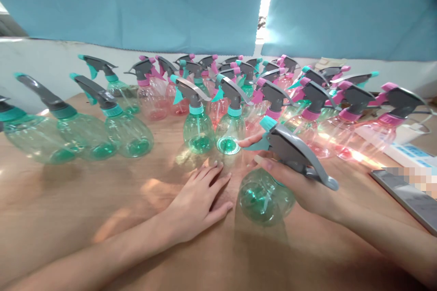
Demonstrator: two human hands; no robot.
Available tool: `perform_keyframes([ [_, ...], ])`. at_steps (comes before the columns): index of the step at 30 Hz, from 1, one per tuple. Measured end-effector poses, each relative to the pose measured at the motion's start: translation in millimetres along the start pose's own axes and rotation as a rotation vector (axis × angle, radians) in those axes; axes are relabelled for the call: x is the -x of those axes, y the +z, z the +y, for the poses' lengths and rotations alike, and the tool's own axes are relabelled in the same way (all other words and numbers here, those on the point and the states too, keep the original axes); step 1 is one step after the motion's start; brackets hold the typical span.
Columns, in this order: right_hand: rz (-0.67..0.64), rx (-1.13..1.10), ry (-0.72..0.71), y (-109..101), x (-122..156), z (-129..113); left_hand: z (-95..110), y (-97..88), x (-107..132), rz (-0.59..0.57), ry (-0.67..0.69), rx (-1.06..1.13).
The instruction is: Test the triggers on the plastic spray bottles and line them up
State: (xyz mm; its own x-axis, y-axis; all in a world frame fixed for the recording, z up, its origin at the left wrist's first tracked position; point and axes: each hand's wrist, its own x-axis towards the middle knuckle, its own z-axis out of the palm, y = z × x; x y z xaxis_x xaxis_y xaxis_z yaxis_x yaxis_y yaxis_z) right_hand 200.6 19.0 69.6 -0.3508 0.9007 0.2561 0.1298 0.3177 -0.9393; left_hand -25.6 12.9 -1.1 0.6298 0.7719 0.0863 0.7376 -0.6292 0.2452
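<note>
My right hand (290, 177) is wrapped round the neck of a clear green spray bottle (262, 202) with a grey head, teal nozzle and teal trigger. The bottle is tilted, its base toward the lower left, and it casts a shadow on the table. One finger reaches past the trigger. Beside it on the left, my left hand (205, 200) lies flat on the wooden table (164, 254), fingers spread and holding nothing. Just beyond my fingertips stand two upright green spray bottles (199, 129) with teal collars.
Several green spray bottles (128, 132) stand at the left. A dense group of pink spray bottles (309, 129) and green ones fills the back and right. A phone-like flat device (406, 195) and a white power strip (409, 154) lie at the right. Blue curtains (136, 9) hang behind.
</note>
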Motion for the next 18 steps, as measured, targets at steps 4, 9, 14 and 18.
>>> perform_keyframes([
  [4,-0.014,0.034,0.031,-0.8,0.3,-1.8,-0.3,0.2,-0.2,0.006,0.004,0.006],
  [9,-0.011,0.077,0.033,-0.9,-0.2,-3.5,-0.4,0.3,0.3,0.006,0.007,0.012],
  [14,0.007,0.084,0.034,-1.0,-0.4,-0.5,0.0,0.2,-0.7,-0.007,0.003,-0.007],
  [18,0.007,0.104,0.023,-3.8,-1.1,2.4,1.0,-0.7,-0.8,-0.024,-0.006,-0.014],
])
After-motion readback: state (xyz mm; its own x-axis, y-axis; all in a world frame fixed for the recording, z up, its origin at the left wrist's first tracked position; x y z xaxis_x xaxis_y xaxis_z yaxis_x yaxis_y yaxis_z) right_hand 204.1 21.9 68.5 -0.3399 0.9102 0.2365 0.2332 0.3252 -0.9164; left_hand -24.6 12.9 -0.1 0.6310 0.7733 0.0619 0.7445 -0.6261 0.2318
